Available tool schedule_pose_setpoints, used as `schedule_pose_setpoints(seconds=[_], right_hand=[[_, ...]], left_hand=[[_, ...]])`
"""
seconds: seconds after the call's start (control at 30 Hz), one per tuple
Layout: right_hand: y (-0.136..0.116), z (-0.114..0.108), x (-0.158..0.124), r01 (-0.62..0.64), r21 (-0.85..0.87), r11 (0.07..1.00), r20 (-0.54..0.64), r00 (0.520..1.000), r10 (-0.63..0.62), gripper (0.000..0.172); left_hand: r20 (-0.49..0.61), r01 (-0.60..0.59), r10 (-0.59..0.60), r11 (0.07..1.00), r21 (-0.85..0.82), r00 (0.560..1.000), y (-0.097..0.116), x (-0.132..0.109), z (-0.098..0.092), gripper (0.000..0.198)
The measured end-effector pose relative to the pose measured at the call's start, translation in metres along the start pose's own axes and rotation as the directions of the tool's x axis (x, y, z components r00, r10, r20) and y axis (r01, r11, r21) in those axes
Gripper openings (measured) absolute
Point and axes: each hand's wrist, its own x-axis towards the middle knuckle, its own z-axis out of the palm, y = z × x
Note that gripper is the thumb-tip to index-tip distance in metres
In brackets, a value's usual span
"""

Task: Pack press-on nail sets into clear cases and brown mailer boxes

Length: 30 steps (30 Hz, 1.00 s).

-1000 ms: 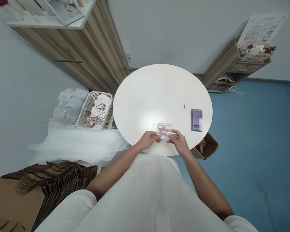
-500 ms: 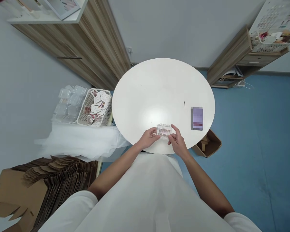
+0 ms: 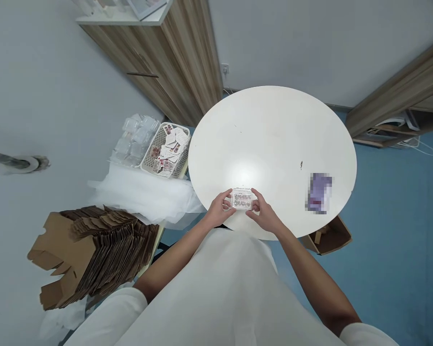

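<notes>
A small clear plastic case [image 3: 241, 199] is held between my two hands near the front edge of the white oval table [image 3: 274, 129]. Rows of small shiny pieces, which look like press-on nails, show through it. My left hand [image 3: 220, 209] grips the left side, with thumb at the lower corner and fingers at the upper one. On the right side my right hand [image 3: 264, 213] grips it the same way. Whether the case touches the table I cannot tell.
A blurred purple item [image 3: 319, 193] lies on the table's right. Left of the table are a white basket [image 3: 146, 163] of cards and small packs, clear plastic boxes [image 3: 135, 139], white sheets [image 3: 147, 197] and folded cardboard [image 3: 111, 254]. An open carton [image 3: 334, 240] stands below right.
The view has swung left, so the surroundings sit further right. My right hand's fingers have moved from the case's front and corner to grip its right side. My left hand still holds it.
</notes>
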Motion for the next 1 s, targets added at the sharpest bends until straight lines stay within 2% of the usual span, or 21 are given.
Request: schedule_pose_setpoints(seconds=[0.1, 0.27, 0.4, 0.53, 0.77, 1.0], right_hand=[[-0.007, 0.019, 0.023, 0.044, -0.055, 0.997, 0.002, 0.999, -0.044, 0.081], [-0.024, 0.064, 0.071, 0.066, -0.166, 0.984, -0.148, 0.985, -0.091, 0.071], [-0.038, 0.097, 0.111, 0.024, -0.284, 0.959, -0.184, 0.98, -0.079, 0.068], [-0.047, 0.123, 0.147, -0.039, -0.329, 0.944, -0.182, 0.983, -0.022, 0.067], [-0.044, 0.157, 0.193, -0.122, -0.326, 0.937, -0.187, 0.98, 0.063, 0.073], [-0.034, 0.167, 0.215, -0.172, -0.303, 0.938, -0.207, 0.972, 0.111, 0.078]], left_hand=[[-0.087, -0.001, 0.002, 1.0, 0.009, 0.996, -0.006, 0.007, -0.019, 0.064], [-0.141, -0.01, 0.017, 0.999, 0.053, 0.99, -0.018, 0.028, -0.064, 0.064], [-0.178, -0.038, 0.054, 0.995, 0.089, 0.983, -0.037, 0.049, -0.102, 0.064], [-0.224, -0.022, 0.052, 0.991, 0.132, 0.973, -0.06, 0.068, -0.13, 0.063], [-0.22, 0.082, -0.027, 0.967, 0.242, 0.975, -0.082, 0.098, -0.161, 0.064], [-0.198, 0.109, -0.065, 0.969, 0.223, 0.978, -0.095, 0.114, -0.171, 0.064]])
